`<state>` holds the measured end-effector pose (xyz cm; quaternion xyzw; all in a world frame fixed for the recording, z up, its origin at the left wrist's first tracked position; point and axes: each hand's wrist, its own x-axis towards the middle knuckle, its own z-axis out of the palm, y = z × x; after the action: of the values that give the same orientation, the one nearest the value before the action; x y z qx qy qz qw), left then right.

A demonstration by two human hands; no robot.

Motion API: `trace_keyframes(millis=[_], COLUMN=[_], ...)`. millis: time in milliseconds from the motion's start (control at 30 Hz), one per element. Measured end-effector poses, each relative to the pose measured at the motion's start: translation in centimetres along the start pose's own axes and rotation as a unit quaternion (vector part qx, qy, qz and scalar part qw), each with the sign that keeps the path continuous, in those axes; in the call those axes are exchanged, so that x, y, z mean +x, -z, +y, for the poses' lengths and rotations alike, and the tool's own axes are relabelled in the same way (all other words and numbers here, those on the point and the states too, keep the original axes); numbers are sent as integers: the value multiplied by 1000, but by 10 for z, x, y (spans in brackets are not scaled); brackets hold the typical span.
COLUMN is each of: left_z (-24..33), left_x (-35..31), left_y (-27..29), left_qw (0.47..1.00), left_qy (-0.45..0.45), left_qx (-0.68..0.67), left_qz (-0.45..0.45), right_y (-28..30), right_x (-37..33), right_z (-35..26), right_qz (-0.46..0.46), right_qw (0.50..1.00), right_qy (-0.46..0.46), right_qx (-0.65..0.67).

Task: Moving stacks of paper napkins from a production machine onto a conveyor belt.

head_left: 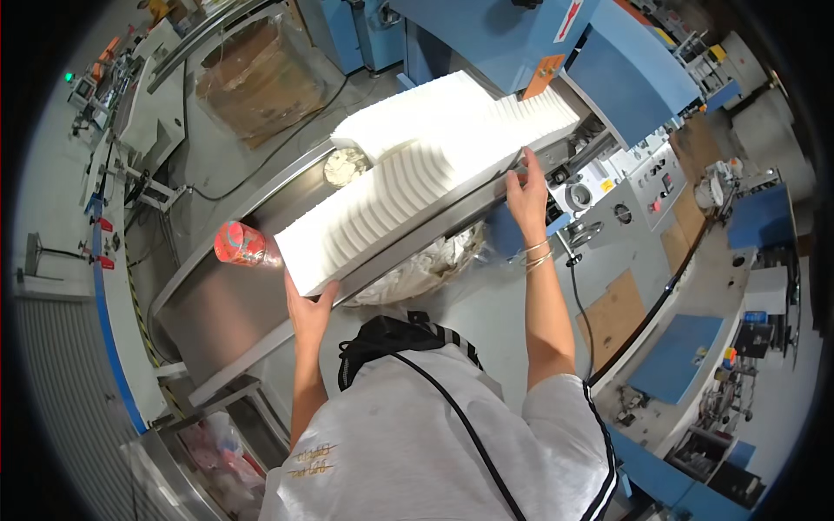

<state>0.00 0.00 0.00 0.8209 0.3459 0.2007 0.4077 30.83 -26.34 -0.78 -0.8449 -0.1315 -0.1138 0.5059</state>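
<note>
A long row of white sheets [382,208], packed face to face in wavy layers, lies slantwise along a steel trough. My left hand [310,311] grips its near-left end, thumb on the near side and fingers at the end face. Toward the far right, my right hand [527,195] rests its outstretched fingers against the near side of the row; thumb and forefinger are apart. A second white block of sheets [426,108] lies behind the row, its surface washed out by glare. A red printed cylindrical container [241,244] stands just left of the row's end.
The steel trough [217,304] runs from lower left up to a blue machine [486,39]. A round tub of pale material [346,167] sits behind the row. Clear plastic bags [426,269] hang below it. A bagged carton [261,78] stands on the floor, and a control panel [651,187] is at right.
</note>
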Motion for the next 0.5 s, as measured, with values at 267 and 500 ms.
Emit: trace_keyframes(millis=[267,500], left_z=[2,-7], left_x=[-9,-8], left_y=[-6,-9], left_qw=[998,997], left_qy=[1,-14], left_qx=[-33,-36], left_qz=[49,70], right_y=[5,3], right_x=[13,8], right_z=[2,-16], right_qz=[-3,14], right_qw=[992,981], right_qy=[99,126], right_qx=[-84,-147])
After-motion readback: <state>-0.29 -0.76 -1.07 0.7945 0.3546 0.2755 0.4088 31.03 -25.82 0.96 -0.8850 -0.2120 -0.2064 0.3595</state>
